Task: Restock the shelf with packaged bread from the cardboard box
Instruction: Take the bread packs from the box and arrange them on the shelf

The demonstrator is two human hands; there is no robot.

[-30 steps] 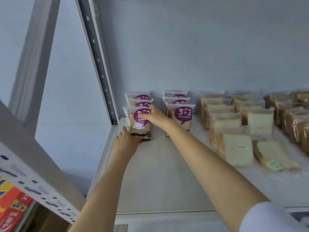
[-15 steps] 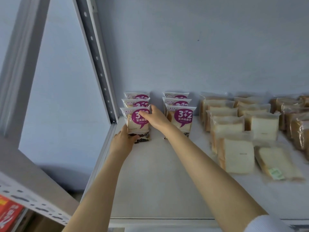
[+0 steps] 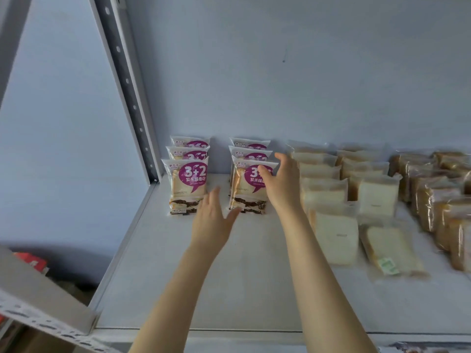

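Our right hand [image 3: 280, 184], fingers spread, rests against the pack [image 3: 242, 192] to its left; our left hand [image 3: 212, 222], flat, holds nothing.

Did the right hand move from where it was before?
Yes. The right hand went rightward, from the left row's front bread pack to the right row's front pack.

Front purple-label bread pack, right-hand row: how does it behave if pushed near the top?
Likely tips backward: the clear plastic purple-label bread pack stands upright on a narrow base, though the two packs behind should catch it. Probably light and squashy, being sliced bread. Its glossy film may slide on the smooth white shelf.
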